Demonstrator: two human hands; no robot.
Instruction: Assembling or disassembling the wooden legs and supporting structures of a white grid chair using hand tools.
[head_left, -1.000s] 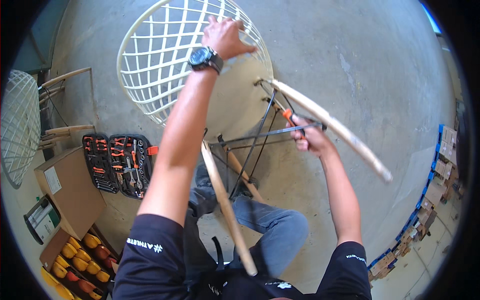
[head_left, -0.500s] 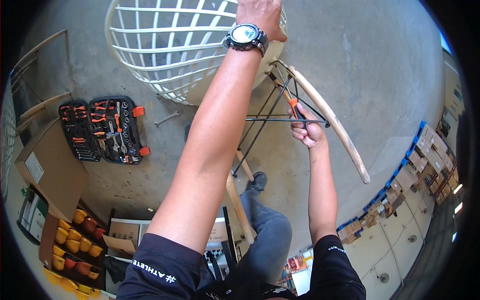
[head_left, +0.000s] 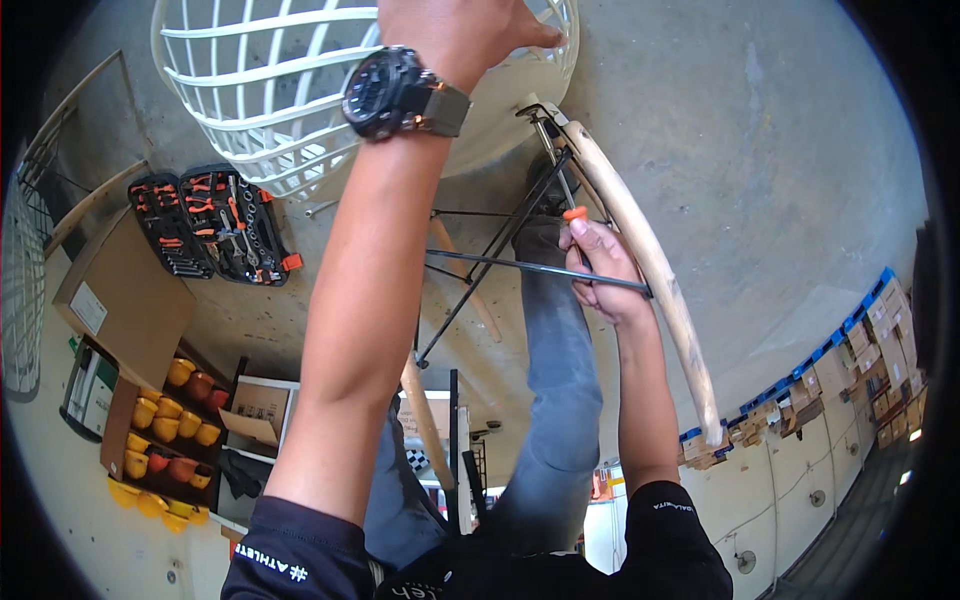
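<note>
A chair with a pale latticed shell [head_left: 255, 85] is tipped over, its underside and legs facing me. My left hand [head_left: 450, 35] lies against the shell with the thumb stretched out near its rim; the other fingers are beyond the upper edge. My right hand [head_left: 605, 265] is closed round an orange and black screwdriver [head_left: 574, 214]. The shaft runs up toward a metal bracket [head_left: 540, 112] at the upper end of a wooden leg [head_left: 650, 255]. I cannot tell whether its tip touches a screw. A black metal rod [head_left: 540, 266] crosses over my right hand.
An open tool case [head_left: 215, 225] lies on the floor at the left, beside a cardboard box [head_left: 130, 300]. Yellow and red hard hats [head_left: 175, 420] fill a shelf at lower left. Boxes on pallets [head_left: 840, 370] line the right. My leg [head_left: 560, 350] stands under the chair frame.
My left hand and the chair shell have shifted left. The screwdriver has turned more upright, and my right hand sits slightly lower. My leg now reaches farther under the chair.
</note>
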